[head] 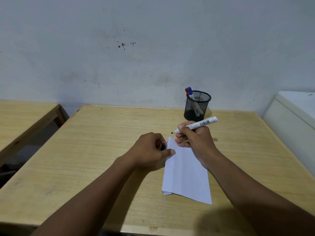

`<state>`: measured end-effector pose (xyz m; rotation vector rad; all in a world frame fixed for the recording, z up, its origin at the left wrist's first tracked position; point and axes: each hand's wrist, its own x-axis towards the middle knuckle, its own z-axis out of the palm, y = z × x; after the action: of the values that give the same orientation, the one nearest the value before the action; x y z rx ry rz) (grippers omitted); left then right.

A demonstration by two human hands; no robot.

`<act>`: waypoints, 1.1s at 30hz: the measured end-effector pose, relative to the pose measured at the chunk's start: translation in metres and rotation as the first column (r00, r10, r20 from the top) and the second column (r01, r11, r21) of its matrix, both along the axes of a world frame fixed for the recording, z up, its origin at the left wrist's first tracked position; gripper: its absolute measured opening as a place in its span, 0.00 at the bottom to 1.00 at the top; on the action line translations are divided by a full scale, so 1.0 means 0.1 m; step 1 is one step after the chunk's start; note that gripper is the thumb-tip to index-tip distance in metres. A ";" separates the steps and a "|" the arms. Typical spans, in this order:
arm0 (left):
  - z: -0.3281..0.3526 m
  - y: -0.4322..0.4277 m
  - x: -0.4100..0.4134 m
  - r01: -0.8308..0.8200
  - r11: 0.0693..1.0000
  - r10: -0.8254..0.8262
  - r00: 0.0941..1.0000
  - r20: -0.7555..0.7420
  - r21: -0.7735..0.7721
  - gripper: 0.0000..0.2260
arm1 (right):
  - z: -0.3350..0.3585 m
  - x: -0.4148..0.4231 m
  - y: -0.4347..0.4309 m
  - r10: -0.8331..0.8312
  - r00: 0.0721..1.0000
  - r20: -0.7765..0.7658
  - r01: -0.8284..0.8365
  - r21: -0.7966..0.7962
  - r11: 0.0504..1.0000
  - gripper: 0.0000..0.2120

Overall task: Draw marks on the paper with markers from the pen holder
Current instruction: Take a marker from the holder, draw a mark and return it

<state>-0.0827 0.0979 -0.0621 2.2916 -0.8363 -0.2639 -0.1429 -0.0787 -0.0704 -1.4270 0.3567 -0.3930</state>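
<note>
The right hand [193, 137] grips an uncapped marker [196, 125] above the paper [185, 174], tip pointing left, while the left hand [150, 150] pinches its cap [163, 146]; the holder [196, 106] keeps two markers [190, 92].

A bare study or classroom-like room with plain wooden furniture
A light wooden table [102, 150] meets a scuffed pale wall [119, 57]; a second table [22, 120] stands at 9 o'clock, a mesh pen holder [196, 106] at 1 o'clock
</note>
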 end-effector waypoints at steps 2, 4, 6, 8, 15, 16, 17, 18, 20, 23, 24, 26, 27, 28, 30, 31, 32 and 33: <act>-0.02 0.01 0.01 -0.009 1.000 0.009 1.000 0.010 -0.004 0.13 | 0.00 0.01 -0.02 -0.010 1.000 0.009 0.010 -0.016 1.000 0.04; -0.04 0.01 0.02 -0.018 1.000 0.018 1.000 0.012 -0.005 0.11 | 0.00 0.01 -0.03 -0.014 1.000 0.016 0.014 -0.019 1.000 0.04; -0.05 0.01 0.03 -0.040 0.999 0.039 0.999 -0.010 -0.015 0.10 | 0.00 0.02 -0.04 -0.013 1.000 0.017 0.013 -0.022 1.000 0.03; -0.04 -0.02 0.04 -0.068 0.998 0.068 0.996 -0.049 -0.015 0.12 | 0.00 0.02 -0.03 -0.008 1.000 0.018 0.008 -0.025 1.000 0.03; 0.04 -0.21 0.12 -0.137 0.980 0.151 0.985 -0.088 0.144 0.21 | 0.00 0.04 -0.03 -0.014 1.000 0.001 0.014 -0.029 0.999 0.04; 0.04 -0.22 0.13 -0.145 0.977 0.162 0.981 -0.106 0.156 0.20 | 0.01 0.04 -0.04 -0.018 1.000 0.001 0.018 -0.029 0.999 0.04; 0.05 -0.22 0.14 -0.151 0.975 0.172 0.977 -0.127 0.161 0.19 | 0.01 0.03 -0.05 -0.021 1.000 0.001 0.021 -0.028 0.999 0.04; 0.06 -0.23 0.15 -0.155 0.974 0.180 0.972 -0.150 0.163 0.18 | 0.02 0.04 -0.06 -0.025 1.000 0.001 0.025 -0.027 0.999 0.04; 0.08 -0.24 0.16 -0.162 0.974 0.191 0.963 -0.192 0.156 0.17 | 0.03 0.03 -0.07 -0.030 1.000 -0.002 0.030 -0.024 0.999 0.04; 0.09 -0.24 0.17 -0.171 0.979 0.195 0.948 -0.252 0.113 0.16 | 0.04 0.03 -0.07 -0.036 0.999 -0.007 0.036 -0.016 0.999 0.04; 0.08 -0.24 0.18 -0.170 0.982 0.187 0.941 -0.281 0.086 0.16 | 0.04 0.03 -0.07 -0.036 0.999 -0.006 0.036 -0.008 0.999 0.04; 0.08 -0.24 0.20 -0.173 0.984 0.174 0.923 -0.342 0.036 0.13 | 0.04 0.04 -0.08 -0.035 0.999 0.000 0.035 0.013 0.999 0.04; 0.09 -0.24 0.20 -0.174 0.985 0.164 0.911 -0.379 0.007 0.12 | 0.05 0.05 -0.08 -0.035 0.999 0.005 0.035 0.018 0.999 0.04; 0.10 -0.24 0.21 -0.175 0.984 0.152 0.897 -0.415 -0.017 0.12 | 0.06 0.06 -0.08 -0.036 0.999 0.011 0.036 0.020 0.999 0.04; 0.13 -0.24 0.23 -0.189 0.981 0.146 0.867 -0.477 -0.044 0.17 | 0.11 0.09 -0.09 -0.037 0.999 0.028 0.036 0.022 0.999 0.04; 0.14 -0.25 0.23 -0.201 0.978 0.147 0.857 -0.495 -0.057 0.19 | 0.14 0.10 -0.10 -0.038 0.999 0.038 0.037 0.025 0.999 0.04; 0.14 -0.25 0.24 -0.211 0.975 0.150 0.853 -0.499 -0.068 0.18 | 0.17 0.11 -0.10 -0.039 0.998 0.049 0.038 0.026 0.999 0.04; 0.14 -0.26 0.24 -0.221 0.972 0.155 0.855 -0.495 -0.076 0.16 | 0.21 0.12 -0.11 -0.039 0.998 0.058 0.038 0.023 0.999 0.04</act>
<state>-0.0587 0.0718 -0.0479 2.0297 -0.3532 -0.6461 -0.1314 -0.0898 -0.0491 -1.3855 0.3407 -0.4601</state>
